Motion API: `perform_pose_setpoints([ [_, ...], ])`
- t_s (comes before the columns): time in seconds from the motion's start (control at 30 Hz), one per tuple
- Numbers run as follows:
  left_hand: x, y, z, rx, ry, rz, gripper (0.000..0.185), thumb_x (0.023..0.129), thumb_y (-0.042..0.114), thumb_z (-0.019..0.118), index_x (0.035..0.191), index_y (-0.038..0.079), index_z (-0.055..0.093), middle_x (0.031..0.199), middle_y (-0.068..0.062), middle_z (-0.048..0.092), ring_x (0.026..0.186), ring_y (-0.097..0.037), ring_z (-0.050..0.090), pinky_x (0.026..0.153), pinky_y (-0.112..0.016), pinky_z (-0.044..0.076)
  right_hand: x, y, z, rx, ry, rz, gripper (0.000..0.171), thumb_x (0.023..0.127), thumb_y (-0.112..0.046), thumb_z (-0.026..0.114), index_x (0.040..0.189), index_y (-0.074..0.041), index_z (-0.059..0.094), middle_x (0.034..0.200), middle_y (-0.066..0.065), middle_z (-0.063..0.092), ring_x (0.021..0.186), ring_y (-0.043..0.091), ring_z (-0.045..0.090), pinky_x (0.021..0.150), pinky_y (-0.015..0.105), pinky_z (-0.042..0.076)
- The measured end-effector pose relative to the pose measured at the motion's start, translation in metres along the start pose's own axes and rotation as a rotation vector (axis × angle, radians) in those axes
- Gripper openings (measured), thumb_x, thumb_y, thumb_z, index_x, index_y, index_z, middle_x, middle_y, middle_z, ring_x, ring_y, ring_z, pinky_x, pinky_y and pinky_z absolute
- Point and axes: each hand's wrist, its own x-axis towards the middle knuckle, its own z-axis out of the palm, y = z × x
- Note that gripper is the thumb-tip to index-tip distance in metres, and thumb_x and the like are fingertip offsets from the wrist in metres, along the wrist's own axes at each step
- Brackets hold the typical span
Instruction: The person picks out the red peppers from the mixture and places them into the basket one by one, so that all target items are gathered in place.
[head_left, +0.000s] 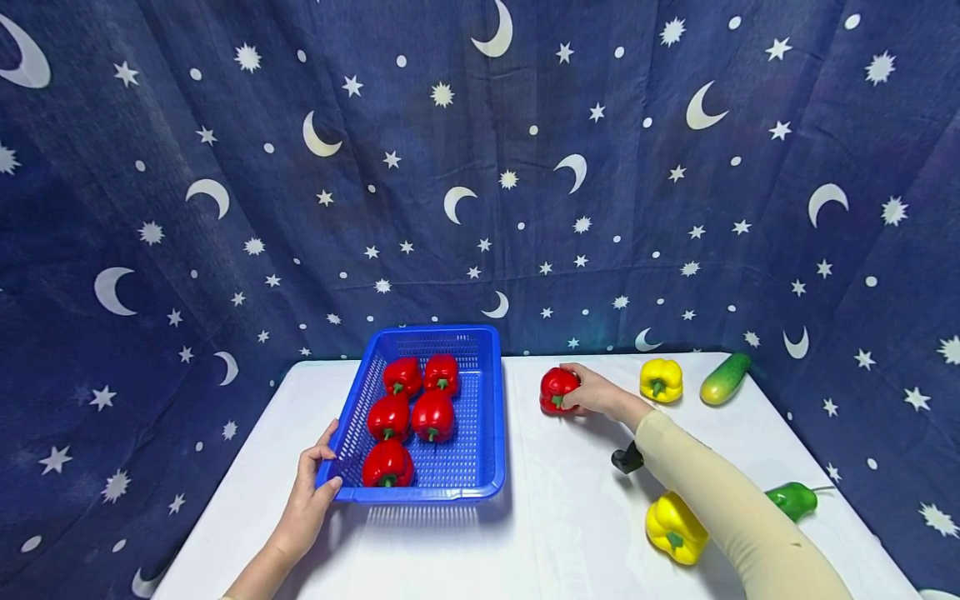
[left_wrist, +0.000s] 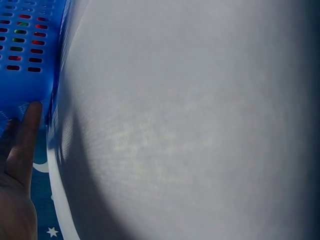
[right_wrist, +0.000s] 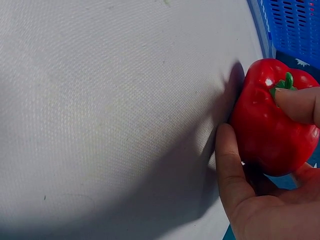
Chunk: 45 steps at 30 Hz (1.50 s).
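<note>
The right hand point(head_left: 592, 392) reaches to the far middle of the white surface point(head_left: 555, 517) and curls round a red pepper point(head_left: 558, 389) that sits on the cloth just right of the blue basket point(head_left: 491, 417). In the right wrist view the thumb lies along the pepper's left flank and a fingertip point(right_wrist: 295, 102) presses beside the green stem, so the hold is a wrap round the body, not a pinch on the stalk. The left hand point(head_left: 307, 500) grips the near left corner of the basket, thumb over the rim and fingers against the slotted wall.

Five red peppers already lie in the basket, leaving bare mesh along its right side and far end. To do this step well, I judge the grip should stay on the pepper's broad shoulders, since the glossy skin could slip from fingertips alone. The lift should clear the basket's right rim before moving across, and the left hand should hold the corner steady so the light tray does not slide. Setting the pepper down in the free right strip would avoid knocking the others.

Other things lie well apart to the right: a yellow pepper point(head_left: 661, 379) and a cucumber point(head_left: 724, 378) far, another yellow pepper point(head_left: 676, 528) and a green pepper point(head_left: 792, 498) near.

No brand, label or writing can be read anywhere; the dark backdrop point(head_left: 480, 167) shows only moons and stars.
</note>
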Motion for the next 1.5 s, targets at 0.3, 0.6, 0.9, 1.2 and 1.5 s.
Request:
perform_pose_setpoints([
  [0.3, -0.001, -0.028, -0.003, -0.006, 0.003, -0.013, 0.032, 0.09, 0.001, 0.045, 0.116, 0.0, 0.027, 0.154, -0.005, 0.013, 0.136, -0.01, 0.022, 0.094, -0.016, 0.031, 0.0, 0.001, 0.0, 0.007, -0.005, -0.013, 0.09, 0.066, 0.0, 0.072, 0.143, -0.015, 0.028, 0.136, 0.023, 0.034, 0.109, 0.035, 0.042, 0.067, 0.032, 0.051],
  [0.6, -0.001, -0.03, -0.003, -0.021, -0.001, -0.019, 0.032, 0.09, 0.002, 0.045, 0.115, 0.001, 0.026, 0.154, -0.004, 0.012, 0.133, -0.002, 0.022, 0.094, -0.016, 0.032, -0.002, 0.0, 0.0, 0.019, -0.004, -0.033, 0.088, 0.067, 0.0, 0.072, 0.143, -0.013, 0.029, 0.135, 0.023, 0.035, 0.11, 0.036, 0.041, 0.07, 0.034, 0.051],
  [0.9, -0.001, -0.027, -0.002, -0.008, 0.001, -0.023, 0.033, 0.09, 0.001, 0.046, 0.117, 0.001, 0.027, 0.154, -0.006, 0.012, 0.136, -0.028, 0.023, 0.093, -0.017, 0.033, -0.001, 0.001, 0.0, 0.006, 0.009, -0.037, 0.087, 0.066, -0.001, 0.073, 0.141, -0.013, 0.032, 0.133, 0.022, 0.038, 0.11, 0.035, 0.042, 0.068, 0.032, 0.052],
  [1.2, -0.001, -0.03, -0.003, -0.02, -0.001, 0.005, 0.032, 0.089, -0.003, 0.045, 0.115, -0.002, 0.027, 0.154, -0.011, 0.013, 0.135, -0.008, 0.024, 0.094, -0.015, 0.031, -0.006, -0.004, -0.001, 0.007, 0.02, -0.063, 0.084, 0.069, -0.001, 0.072, 0.142, -0.01, 0.031, 0.133, 0.022, 0.039, 0.112, 0.035, 0.043, 0.074, 0.034, 0.051],
  [1.5, -0.001, -0.028, -0.003, -0.033, -0.002, 0.003, 0.031, 0.088, -0.007, 0.043, 0.114, -0.004, 0.027, 0.153, -0.014, 0.013, 0.135, -0.007, 0.023, 0.094, -0.014, 0.031, -0.015, -0.017, -0.008, 0.033, 0.04, -0.156, 0.083, 0.073, -0.004, 0.071, 0.143, -0.008, 0.027, 0.133, 0.023, 0.04, 0.111, 0.035, 0.047, 0.082, 0.036, 0.049],
])
